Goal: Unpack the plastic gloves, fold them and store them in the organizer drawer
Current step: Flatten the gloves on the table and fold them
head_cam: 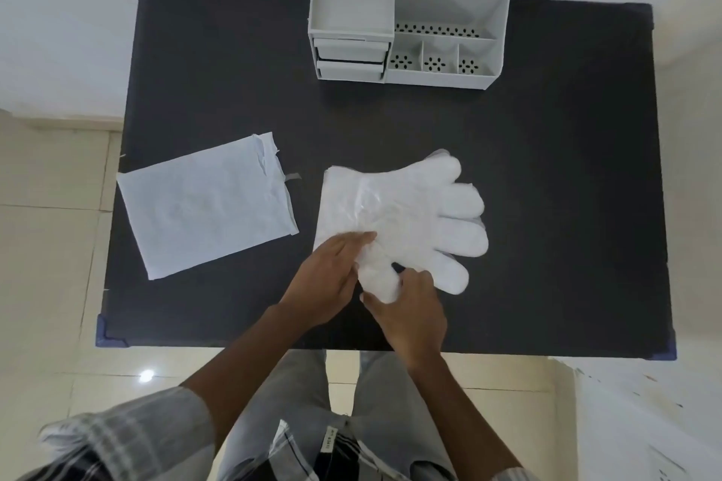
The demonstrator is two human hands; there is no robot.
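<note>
A stack of translucent white plastic gloves (pixel 414 211) lies flat on the black table (pixel 566 168), fingers pointing right. My left hand (pixel 328 277) rests with straight fingers on the stack's near left corner. My right hand (pixel 410 308) pinches the gloves' thumb part at the near edge. The torn white paper packet (pixel 207 203) lies flat to the left of the gloves. The grey organizer (pixel 406 12) stands at the table's far edge, its two small drawers (pixel 351 59) at its front left, both pushed in.
The organizer has a tall open bin on the left and several small compartments (pixel 433 62) with perforated floors on the right. Blue corner guards mark the table corners. Beige floor tiles surround the table; my legs are below its near edge.
</note>
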